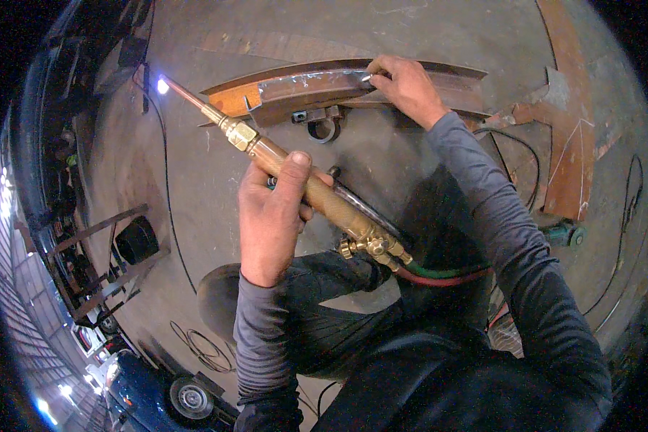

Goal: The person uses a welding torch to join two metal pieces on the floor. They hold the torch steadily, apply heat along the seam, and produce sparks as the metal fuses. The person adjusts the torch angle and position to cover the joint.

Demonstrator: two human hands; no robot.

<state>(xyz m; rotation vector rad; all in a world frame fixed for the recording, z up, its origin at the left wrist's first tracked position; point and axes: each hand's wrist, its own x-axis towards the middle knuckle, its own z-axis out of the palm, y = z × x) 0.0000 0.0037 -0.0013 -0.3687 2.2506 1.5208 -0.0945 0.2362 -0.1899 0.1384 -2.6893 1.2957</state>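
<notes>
My left hand (272, 219) is wrapped round the knurled brass body of a cutting torch (331, 203), thumb on top. The torch slants up to the left, and a bright bluish-white flame (163, 86) burns at its tip. Green and red hoses (446, 278) run from its rear valves toward my right forearm. My right hand (410, 88) pinches a small pale stick (367, 77) against a curved, rusty steel channel (306, 88) on the floor. White marks show on the channel near those fingertips. Just below it lies a dark metal ring with a bracket (324, 128).
Rusty steel plate (572, 162) lies at the right, with a green power tool (564, 235) by its lower end. A black cable (167, 147) crosses the floor at left. A metal frame (108, 227) holds a black container (137, 241). A dark blue vehicle (147, 392) stands lower left.
</notes>
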